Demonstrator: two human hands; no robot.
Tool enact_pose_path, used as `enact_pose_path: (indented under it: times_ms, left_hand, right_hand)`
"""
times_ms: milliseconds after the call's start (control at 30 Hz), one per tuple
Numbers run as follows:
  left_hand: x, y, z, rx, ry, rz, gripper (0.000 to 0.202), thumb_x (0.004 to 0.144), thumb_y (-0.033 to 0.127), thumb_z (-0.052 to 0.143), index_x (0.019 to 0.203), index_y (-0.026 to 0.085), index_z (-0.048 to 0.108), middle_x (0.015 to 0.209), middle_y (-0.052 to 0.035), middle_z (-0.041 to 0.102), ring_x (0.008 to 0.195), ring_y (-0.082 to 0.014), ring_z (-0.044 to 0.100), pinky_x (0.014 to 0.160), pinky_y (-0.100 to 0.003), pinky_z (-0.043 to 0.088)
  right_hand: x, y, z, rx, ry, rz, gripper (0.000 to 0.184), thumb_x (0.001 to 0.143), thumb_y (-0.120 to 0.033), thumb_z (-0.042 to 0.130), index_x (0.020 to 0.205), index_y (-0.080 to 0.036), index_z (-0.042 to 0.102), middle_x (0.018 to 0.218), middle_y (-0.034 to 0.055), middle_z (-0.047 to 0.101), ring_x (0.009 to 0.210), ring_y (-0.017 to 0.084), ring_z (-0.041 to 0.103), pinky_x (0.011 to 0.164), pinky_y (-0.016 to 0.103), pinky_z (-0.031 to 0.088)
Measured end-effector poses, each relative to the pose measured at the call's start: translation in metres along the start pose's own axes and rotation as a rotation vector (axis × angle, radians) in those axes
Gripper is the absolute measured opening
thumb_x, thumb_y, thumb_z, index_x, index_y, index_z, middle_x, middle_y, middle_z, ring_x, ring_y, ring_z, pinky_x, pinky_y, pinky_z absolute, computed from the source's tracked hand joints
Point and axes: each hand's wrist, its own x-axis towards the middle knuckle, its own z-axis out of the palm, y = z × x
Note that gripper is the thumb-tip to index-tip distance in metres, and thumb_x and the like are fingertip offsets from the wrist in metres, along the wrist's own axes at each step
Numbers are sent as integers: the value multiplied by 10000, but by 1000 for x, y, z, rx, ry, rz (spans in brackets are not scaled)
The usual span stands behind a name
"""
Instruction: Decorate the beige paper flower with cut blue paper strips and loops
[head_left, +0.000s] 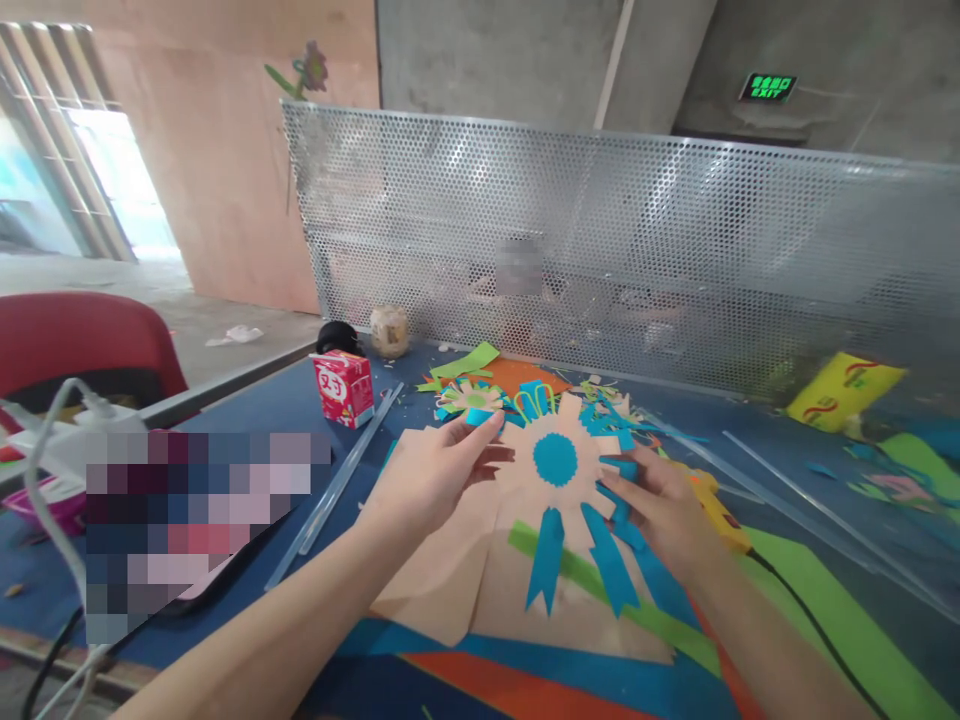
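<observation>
A tan paper flower [517,440] with a scalloped blue centre [555,459] faces me above the table. Two notched blue paper tails [547,565] hang below it, and blue strips with green loops [536,400] show at its top. My right hand [656,500] grips the flower's right edge, thumb in front. At the flower's left side, my left hand [431,470] is closed in a pinch at a small blue paper strip [480,416]; whether that strip is joined to the flower I cannot tell. Tan paper sheets [431,570] lie underneath.
A yellow glue gun [720,510] with a black cord lies right of my right hand. Clear glue sticks [337,490] lie on both sides. Behind are paper scraps [480,360], a red box [343,388], a jar [390,330] and a perforated metal screen [600,240].
</observation>
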Motion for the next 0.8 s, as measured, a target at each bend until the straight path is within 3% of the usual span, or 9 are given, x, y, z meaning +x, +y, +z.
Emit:
enact_pose_path:
  times_ms: [167, 300, 433, 567, 700, 800]
  left_hand:
    - [2, -2, -6, -10, -60, 25, 276, 661, 359, 649, 865, 178, 603, 816, -40, 626, 730, -140, 615, 539, -204, 452]
    - [4, -5, -7, -21, -41, 32, 254, 665, 319, 651, 864, 169, 605, 869, -54, 633, 764, -152, 617, 569, -214, 456]
    - [0, -6, -2, 26, -15, 47, 173, 638, 268, 668, 752, 158, 599, 771, -31, 635, 722, -127, 598, 594, -210, 452]
    - [-4, -7, 3, 93, 84, -2, 162, 587, 193, 685, 577, 151, 530, 559, 20, 548, 533, -73, 520, 474, -168, 398]
    - [-3, -8, 4, -85, 22, -58, 193, 575, 169, 699, 620, 152, 512, 613, 4, 577, 578, -78, 544, 494, -164, 416]
    - [-3, -8, 5, -155, -24, -149, 245, 573, 195, 715, 635, 165, 480, 606, 24, 579, 532, -75, 534, 598, -251, 483]
  right_hand:
    - [2, 0, -3, 23, 50, -43, 261, 621, -294, 695, 828, -203, 564, 691, -26, 576, 524, 90, 541, 431, 205, 479]
    - [3, -1, -4, 67, 39, -64, 245, 641, -277, 683, 846, -216, 565, 732, -22, 592, 548, 85, 544, 492, 213, 481]
    - [0, -2, -2, 30, 10, -68, 222, 648, -290, 675, 818, -200, 564, 691, -22, 583, 534, 89, 544, 480, 213, 474]
    - [-2, -1, 2, -23, -1, -15, 277, 645, -330, 667, 857, -205, 542, 673, -24, 581, 508, 106, 544, 429, 231, 480]
    - [-2, 0, 3, -78, 18, -9, 335, 641, -344, 667, 922, -216, 537, 820, 15, 609, 623, 139, 579, 464, 244, 505]
    - [-1, 1, 3, -111, 20, 7, 330, 647, -345, 663, 922, -215, 534, 836, 23, 609, 630, 143, 583, 475, 254, 514]
